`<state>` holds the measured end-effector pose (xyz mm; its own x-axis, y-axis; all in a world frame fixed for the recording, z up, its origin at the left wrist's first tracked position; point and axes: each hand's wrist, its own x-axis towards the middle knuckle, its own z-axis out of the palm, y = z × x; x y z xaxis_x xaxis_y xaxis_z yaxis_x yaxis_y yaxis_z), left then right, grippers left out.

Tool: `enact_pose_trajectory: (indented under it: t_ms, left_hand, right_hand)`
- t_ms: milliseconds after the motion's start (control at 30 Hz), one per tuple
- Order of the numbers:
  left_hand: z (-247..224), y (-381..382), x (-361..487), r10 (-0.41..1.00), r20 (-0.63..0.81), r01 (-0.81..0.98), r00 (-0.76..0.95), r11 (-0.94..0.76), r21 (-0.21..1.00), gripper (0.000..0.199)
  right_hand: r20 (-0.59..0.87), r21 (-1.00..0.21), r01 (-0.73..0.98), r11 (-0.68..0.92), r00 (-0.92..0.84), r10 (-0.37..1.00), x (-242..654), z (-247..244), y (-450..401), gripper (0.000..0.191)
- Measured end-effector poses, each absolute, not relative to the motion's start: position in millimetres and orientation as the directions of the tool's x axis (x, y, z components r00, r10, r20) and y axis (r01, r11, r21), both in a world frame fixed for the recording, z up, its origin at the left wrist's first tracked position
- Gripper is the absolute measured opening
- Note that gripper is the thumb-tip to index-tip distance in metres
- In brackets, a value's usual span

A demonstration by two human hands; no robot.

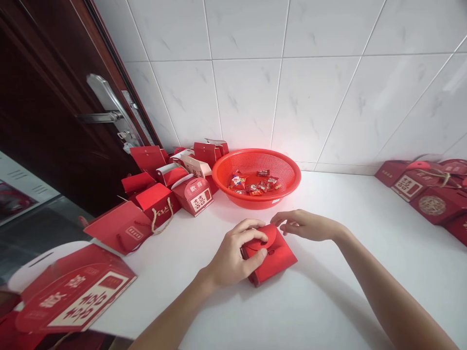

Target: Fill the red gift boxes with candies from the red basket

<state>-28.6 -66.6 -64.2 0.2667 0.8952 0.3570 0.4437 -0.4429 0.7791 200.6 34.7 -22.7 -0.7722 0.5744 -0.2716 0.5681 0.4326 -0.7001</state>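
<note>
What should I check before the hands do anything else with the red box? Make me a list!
1. Left hand touching the red box: ok.
2. Right hand touching the box too: cannot tell; it is close by the far edge.
3. Rounded flap fastened: cannot tell; fingers partly cover it.
4. Sweets inside the basket: ok.
5. Basket upright and apart from the red box: ok.
6. Inside of the red box visible: not ok.
</note>
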Motion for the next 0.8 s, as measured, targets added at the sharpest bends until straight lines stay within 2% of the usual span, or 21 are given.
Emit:
enact_pose_trajectory:
  t_ms: [167, 367, 567, 700, 800]
  left_hand:
    - [-67, -65, -29, 0.902, 0.320, 0.434, 0.291, -0.422, 0.796, 0.014]
    - [-66, -67, -28, 0.901, 0.322, 0.453, 0.291, -0.426, 0.783, 0.013]
    - [-67, -67, -25, 0.908, 0.287, 0.419, 0.306, -0.399, 0.816, 0.021]
    - [-67, -67, -25, 0.914, 0.297, 0.428, 0.277, -0.394, 0.814, 0.019]
    - [-67, -66, -26, 0.916, 0.311, 0.434, 0.252, -0.395, 0.810, 0.018]
  right_hand:
    - [-0.280, -0.710, 0.523, 0.471, -0.824, 0.493, 196, -33, 36, 0.030]
    - [-0.278, -0.646, 0.566, 0.512, -0.799, 0.533, 189, -34, 31, 0.026]
    - [-0.293, -0.563, 0.622, 0.544, -0.766, 0.572, 194, -30, 31, 0.015]
    - [-0.262, -0.526, 0.657, 0.541, -0.730, 0.632, 208, -15, 31, 0.018]
    - [-0.233, -0.610, 0.600, 0.517, -0.760, 0.607, 219, 7, 25, 0.023]
